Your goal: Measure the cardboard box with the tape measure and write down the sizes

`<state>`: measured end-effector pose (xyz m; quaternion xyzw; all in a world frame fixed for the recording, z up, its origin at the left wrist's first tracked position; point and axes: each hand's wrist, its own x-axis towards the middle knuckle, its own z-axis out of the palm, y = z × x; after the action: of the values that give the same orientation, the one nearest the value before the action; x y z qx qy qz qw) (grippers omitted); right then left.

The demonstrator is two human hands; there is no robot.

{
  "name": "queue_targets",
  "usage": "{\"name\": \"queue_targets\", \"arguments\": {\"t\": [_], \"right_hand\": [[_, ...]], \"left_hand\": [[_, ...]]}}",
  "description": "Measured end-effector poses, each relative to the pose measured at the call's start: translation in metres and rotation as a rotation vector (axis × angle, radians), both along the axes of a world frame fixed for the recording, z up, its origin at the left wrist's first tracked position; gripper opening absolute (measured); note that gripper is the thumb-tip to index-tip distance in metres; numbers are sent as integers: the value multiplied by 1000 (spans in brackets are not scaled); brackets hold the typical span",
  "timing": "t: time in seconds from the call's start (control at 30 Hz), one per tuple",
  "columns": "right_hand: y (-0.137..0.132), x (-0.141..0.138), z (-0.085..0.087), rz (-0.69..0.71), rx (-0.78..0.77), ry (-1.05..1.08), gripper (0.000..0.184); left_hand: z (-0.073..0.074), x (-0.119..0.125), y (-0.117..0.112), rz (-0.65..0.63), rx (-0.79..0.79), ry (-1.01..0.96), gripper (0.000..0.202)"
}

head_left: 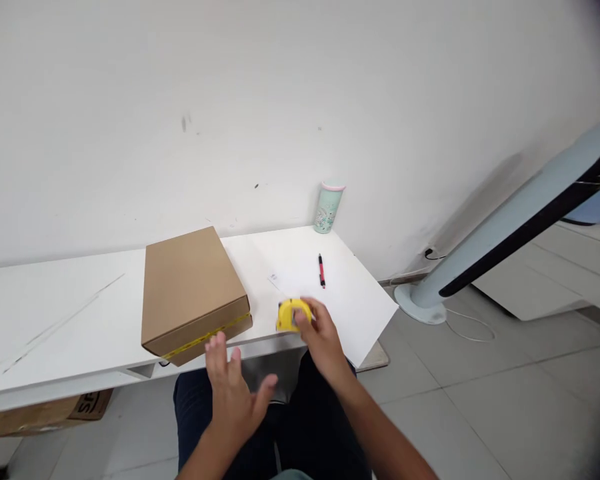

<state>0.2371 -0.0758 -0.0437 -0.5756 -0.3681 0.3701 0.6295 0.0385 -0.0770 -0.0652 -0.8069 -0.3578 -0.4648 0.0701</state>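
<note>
My right hand [321, 331] grips a yellow tape measure [293, 314] just above the front part of the white table. To the left, a closed brown cardboard box [193, 280] sits at the table's front edge. Across its front face runs a yellow strip [200, 343] with dark marks; I cannot tell what it is made of. My left hand [235, 387], fingers spread, is in front of the box's lower right side and holds nothing. Its fingertips overlap the box in view; contact is unclear. A red and black pen [321, 271] rests beyond the tape measure.
On the white table [70, 300] stands a mint-green tumbler [329, 208] by the wall. A small white slip [274, 279] lies near the pen. Below the table at left is another cardboard box [55, 417]. A tower-shaped appliance [520, 213] stands on the floor at right.
</note>
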Motion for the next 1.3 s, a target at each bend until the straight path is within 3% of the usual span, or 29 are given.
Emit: {"name": "queue_targets", "arguments": {"t": [0.07,0.13,0.27,0.33,0.4,0.47,0.57,0.67,0.73,0.8,0.93,1.03,1.17,1.3], "right_hand": [[54,21,15,56,-171,-224,46],[113,33,29,134,-247,-311,38],[209,33,46,223,-362,-508,31],[237,27,46,270,-385,-630,33],[254,20,41,303,-383,-753,35],[262,14,32,319,-370,-861,36],[264,11,24,322,-363,-989,39],[255,29,28,279,-368,-1106,45],[240,54,35,217,-390,-1171,45],[219,88,41,138,-456,-1203,45],[171,142,37,74,-656,-1155,49],[145,152,25,158,-648,-1069,53],[123,129,10,329,-453,-871,38],[110,84,-2,614,-252,-533,29]], "left_hand": [[6,-2,22,118,4,-5,95],[4,-12,47,205,-48,-17,96],[-21,-57,81,335,-255,5,85],[-34,-77,79,461,-282,10,82],[-41,-80,62,543,-242,28,80],[-40,-58,42,432,-185,111,76],[-29,12,26,77,-173,326,73],[-21,87,31,-109,-213,419,75],[-23,119,39,-210,-235,491,78],[-29,133,46,-272,-243,540,78],[-42,118,55,-335,-205,560,69],[-42,93,60,-398,-160,573,53],[-32,63,66,-468,-112,624,39],[-26,53,66,-478,-89,706,40]]}}
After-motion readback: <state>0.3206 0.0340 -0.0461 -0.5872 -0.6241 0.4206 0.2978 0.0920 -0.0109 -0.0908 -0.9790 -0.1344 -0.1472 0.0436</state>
